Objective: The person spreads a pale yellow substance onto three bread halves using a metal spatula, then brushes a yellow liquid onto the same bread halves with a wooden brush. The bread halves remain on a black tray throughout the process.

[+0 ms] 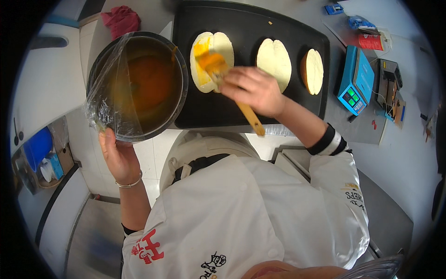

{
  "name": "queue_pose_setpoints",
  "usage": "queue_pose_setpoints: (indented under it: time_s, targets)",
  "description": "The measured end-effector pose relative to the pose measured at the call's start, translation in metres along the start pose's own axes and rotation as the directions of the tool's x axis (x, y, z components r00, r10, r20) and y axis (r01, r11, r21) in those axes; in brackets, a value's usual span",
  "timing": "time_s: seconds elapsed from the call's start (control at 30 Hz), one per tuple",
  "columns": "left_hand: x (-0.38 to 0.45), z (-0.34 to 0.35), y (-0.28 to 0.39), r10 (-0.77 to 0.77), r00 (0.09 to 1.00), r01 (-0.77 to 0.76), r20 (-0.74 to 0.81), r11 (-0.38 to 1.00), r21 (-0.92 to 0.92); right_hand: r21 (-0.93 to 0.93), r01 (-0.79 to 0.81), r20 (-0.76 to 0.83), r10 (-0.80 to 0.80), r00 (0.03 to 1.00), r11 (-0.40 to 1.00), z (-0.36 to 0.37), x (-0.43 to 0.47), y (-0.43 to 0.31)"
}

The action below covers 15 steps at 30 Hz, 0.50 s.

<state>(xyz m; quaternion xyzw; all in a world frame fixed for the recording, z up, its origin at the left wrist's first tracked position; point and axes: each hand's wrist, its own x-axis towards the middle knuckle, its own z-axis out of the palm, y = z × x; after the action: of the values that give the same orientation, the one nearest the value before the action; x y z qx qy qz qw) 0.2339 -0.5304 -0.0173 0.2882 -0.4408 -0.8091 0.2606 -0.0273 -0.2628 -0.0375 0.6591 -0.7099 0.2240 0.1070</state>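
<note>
My right hand (pixel 252 89) grips a pastry brush (pixel 250 117) with a wooden handle, its bristles coated in orange-yellow liquid. The bristles are over the leftmost split bread piece (pixel 223 45), whose pale surface bears a yellow streak on its left half. Two more pieces, a middle one (pixel 273 59) and a right one with a brown crust (pixel 313 71), lie uncoated on the black baking tray (pixel 244 108). My left hand (pixel 120 153) holds the near-left rim of a dark round bowl (pixel 184 78) of orange-brown liquid. Plastic wrap (pixel 108 87) covers the bowl's left part, bunched by my fingers.
A blue digital scale (pixel 355 80) stands right of the tray on the metal counter. Beyond it lie a black box of small items (pixel 388 83) and a red packet (pixel 371 42). A red cloth (pixel 121 21) lies behind the bowl. At lower left is a blue container (pixel 38 148).
</note>
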Motion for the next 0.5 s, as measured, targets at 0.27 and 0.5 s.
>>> queue_pose_setpoints:
  time_s: [0.27,0.5]
  targets:
    - [0.001,0.011,0.001,0.011,0.995,-0.005,-0.103,0.998,0.06,0.041,0.007,0.1,-0.011,0.995,0.999,-0.004,-0.024,-0.011]
    - [-0.005,0.013,-0.014,-0.008,0.988,0.053,-0.153,0.956,0.289,0.175,-0.052,-0.136,0.076,0.988,0.983,-0.066,0.017,-0.022]
